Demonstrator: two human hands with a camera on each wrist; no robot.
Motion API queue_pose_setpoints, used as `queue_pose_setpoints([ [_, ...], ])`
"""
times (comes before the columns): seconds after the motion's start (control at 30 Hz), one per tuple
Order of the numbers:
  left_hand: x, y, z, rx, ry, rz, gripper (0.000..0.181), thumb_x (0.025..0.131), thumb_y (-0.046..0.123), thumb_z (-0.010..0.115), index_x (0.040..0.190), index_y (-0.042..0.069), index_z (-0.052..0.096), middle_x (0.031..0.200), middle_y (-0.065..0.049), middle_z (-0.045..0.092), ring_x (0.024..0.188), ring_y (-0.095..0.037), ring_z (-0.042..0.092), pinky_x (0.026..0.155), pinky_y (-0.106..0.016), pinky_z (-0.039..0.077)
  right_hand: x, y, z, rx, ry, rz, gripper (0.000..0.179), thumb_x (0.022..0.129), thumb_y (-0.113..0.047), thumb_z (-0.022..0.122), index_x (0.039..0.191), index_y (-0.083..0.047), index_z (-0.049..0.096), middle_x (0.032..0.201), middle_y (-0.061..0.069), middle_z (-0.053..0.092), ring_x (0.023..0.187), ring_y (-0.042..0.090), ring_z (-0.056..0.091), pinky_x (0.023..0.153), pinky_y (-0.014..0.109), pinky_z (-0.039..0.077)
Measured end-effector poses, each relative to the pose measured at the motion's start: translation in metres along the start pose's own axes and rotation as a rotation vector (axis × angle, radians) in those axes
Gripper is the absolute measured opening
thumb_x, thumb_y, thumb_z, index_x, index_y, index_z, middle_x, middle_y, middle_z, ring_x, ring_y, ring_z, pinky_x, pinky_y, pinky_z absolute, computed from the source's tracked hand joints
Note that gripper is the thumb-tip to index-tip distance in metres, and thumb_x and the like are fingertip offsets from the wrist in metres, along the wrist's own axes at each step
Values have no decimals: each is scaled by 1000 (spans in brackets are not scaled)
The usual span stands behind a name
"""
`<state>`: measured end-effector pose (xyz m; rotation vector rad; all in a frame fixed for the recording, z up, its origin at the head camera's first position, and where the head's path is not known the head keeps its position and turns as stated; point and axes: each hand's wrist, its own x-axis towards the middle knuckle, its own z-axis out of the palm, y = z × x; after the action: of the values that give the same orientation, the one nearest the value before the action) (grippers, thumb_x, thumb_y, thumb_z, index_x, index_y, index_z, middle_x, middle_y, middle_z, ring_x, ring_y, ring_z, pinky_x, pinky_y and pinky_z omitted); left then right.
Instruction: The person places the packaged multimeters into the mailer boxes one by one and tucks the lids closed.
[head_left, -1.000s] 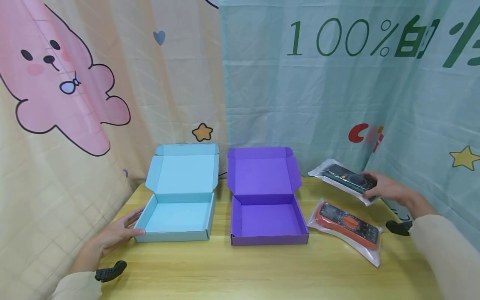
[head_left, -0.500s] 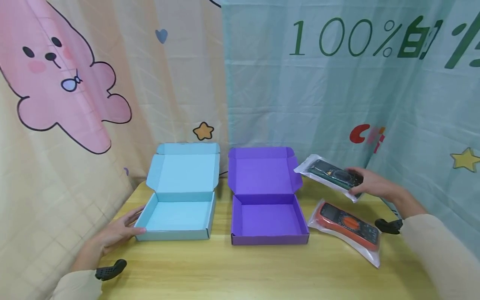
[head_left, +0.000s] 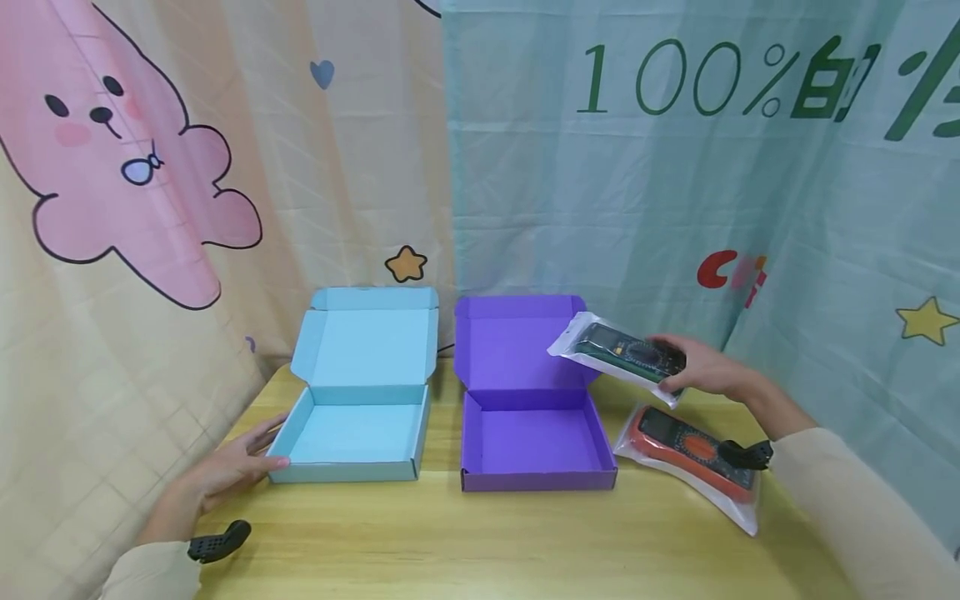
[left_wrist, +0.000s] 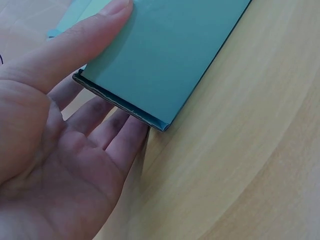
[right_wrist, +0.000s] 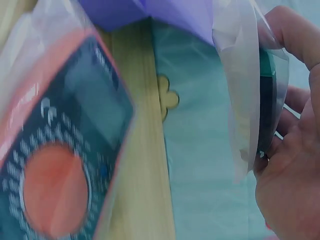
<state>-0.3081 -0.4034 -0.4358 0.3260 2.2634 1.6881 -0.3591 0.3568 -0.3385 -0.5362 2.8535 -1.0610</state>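
My right hand (head_left: 705, 367) grips the near right end of a bagged multimeter (head_left: 626, 354) with a dark face and green casing. It holds the meter raised and slanted, the bag's far end overlapping the purple box's lid in the head view. In the right wrist view the green meter (right_wrist: 267, 100) shows edge-on in its clear bag. Below that hand, a second bagged multimeter (head_left: 697, 450), red-orange, lies on the table. My left hand (head_left: 232, 467) holds the near left corner of the open light blue box (head_left: 345, 472), thumb (left_wrist: 90, 37) on its front wall and fingers along its left side.
Between the light blue box and the red-orange meter stands an open purple box (head_left: 538, 481), its lid (head_left: 517, 350) raised at the back. Both boxes sit on a wooden table (head_left: 420, 542). Printed curtains (head_left: 555, 192) hang close behind the table and along its sides.
My right hand has carried the green multimeter leftward, from the table's right side to in front of the purple lid's right edge. The left hand and both boxes stay where they were.
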Motion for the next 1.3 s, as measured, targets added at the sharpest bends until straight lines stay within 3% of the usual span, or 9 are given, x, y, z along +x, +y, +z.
queue_pose_setpoints([
  [0.23,2,-4,2,-22,-5,-16,98,98,8,70,165,5,-2,168,-28,-8,150,-50,7,95,-18,43,7,-18,16,-3,-38,-87,90,80,-24,84,154,0,40,138,21,52,114,35,51,86,42,50],
  [0.47,-1,-5,-1,-25,-3,-3,96,99,6,68,165,4,-2,168,-29,-8,148,-48,11,95,-17,45,21,-34,36,-3,-52,-165,91,78,-26,85,153,1,42,139,20,53,114,34,52,88,43,49],
  [0.8,-2,-4,-1,-39,-23,13,95,100,4,66,164,2,-5,166,-33,-9,147,-51,13,95,-21,47,43,-58,67,46,-109,-199,95,76,-24,86,156,-4,40,136,17,53,108,31,55,84,40,51],
  [1.1,-1,-5,0,-23,-7,9,94,100,5,67,165,4,-2,168,-29,-6,145,-39,25,97,-20,47,65,-83,91,30,-154,-260,92,74,-22,84,155,-6,43,132,11,56,103,27,55,83,39,50],
  [1.3,-2,-1,2,-37,-14,35,94,100,4,66,164,1,-2,167,-31,-7,146,-45,22,96,-20,48,78,-99,104,18,-172,-261,92,73,-22,84,156,-10,45,135,7,56,105,25,55,84,40,49],
])
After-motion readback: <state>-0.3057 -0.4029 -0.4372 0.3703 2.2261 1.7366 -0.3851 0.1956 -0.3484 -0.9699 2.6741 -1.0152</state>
